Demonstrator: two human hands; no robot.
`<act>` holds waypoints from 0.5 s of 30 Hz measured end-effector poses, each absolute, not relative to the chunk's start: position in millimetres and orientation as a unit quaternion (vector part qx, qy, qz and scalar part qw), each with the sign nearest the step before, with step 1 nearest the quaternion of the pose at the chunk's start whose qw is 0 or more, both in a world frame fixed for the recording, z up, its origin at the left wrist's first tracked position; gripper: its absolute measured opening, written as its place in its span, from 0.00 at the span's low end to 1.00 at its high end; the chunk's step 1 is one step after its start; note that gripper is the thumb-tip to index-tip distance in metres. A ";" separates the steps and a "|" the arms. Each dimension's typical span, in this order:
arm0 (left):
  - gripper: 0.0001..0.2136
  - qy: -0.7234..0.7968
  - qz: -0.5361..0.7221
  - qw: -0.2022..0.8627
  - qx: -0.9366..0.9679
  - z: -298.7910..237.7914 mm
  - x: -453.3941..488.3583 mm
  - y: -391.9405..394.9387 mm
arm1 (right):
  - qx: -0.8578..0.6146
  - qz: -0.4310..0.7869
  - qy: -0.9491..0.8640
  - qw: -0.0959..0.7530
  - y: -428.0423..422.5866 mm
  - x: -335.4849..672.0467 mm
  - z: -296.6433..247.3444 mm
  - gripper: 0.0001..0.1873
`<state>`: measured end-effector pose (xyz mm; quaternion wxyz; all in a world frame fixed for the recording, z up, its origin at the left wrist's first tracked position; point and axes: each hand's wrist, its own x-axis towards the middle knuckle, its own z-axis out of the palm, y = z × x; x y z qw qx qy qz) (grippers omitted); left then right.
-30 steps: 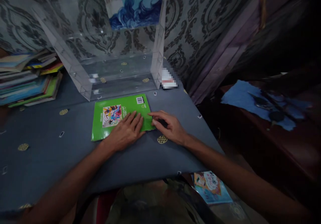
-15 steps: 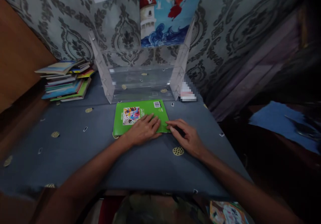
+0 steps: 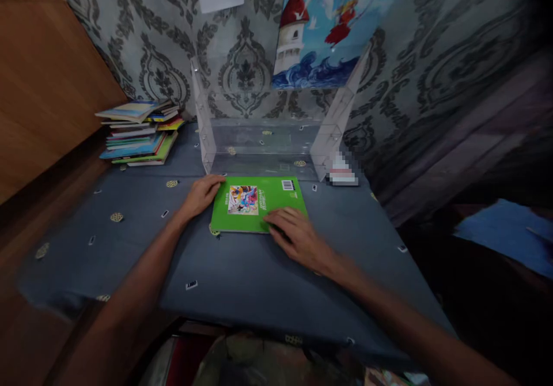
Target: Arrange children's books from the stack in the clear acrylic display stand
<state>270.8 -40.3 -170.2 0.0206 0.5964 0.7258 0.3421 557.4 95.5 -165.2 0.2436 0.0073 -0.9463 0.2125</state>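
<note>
A thin green book (image 3: 263, 200) with a cartoon picture lies flat on the blue-grey tablecloth (image 3: 242, 276), just in front of a clear acrylic rack (image 3: 268, 138). My left hand (image 3: 201, 195) rests at the book's left edge, fingers curled round that edge. My right hand (image 3: 298, 237) lies over the book's near right corner, fingers spread flat on the cover and cloth.
A stack of several colourful books (image 3: 140, 132) sits at the back left by a wooden panel (image 3: 43, 86). A small blurred-out item (image 3: 343, 173) lies right of the rack. Patterned wallpaper and a lighthouse picture (image 3: 328, 29) stand behind. The table's right edge drops into dark space.
My left hand slid from the top of the cover to the book's left edge. My right hand moved onto the near right corner. The camera view tilted up and shifted.
</note>
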 end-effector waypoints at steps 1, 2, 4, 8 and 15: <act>0.16 0.730 0.369 0.036 0.574 -173.4 263.9 -41.7 | 0.021 0.227 -0.947 0.228 92.8 545.7 -165.8 0.13; 0.16 0.730 0.393 0.054 0.557 -176.3 259.0 -42.5 | 0.037 0.240 -0.946 0.217 91.1 532.7 -166.9 0.15; 0.15 0.717 0.440 0.093 0.532 -181.1 253.7 -42.3 | 0.053 0.257 -0.943 0.204 90.3 502.9 -169.6 0.18; 0.17 0.673 0.522 0.153 0.501 -188.2 249.5 -39.9 | 0.030 0.256 -0.950 0.176 92.9 440.7 -173.6 0.20; 0.17 0.657 0.543 0.175 0.493 -195.4 245.2 -39.4 | 0.050 0.202 -0.966 0.156 79.9 410.6 -172.1 0.17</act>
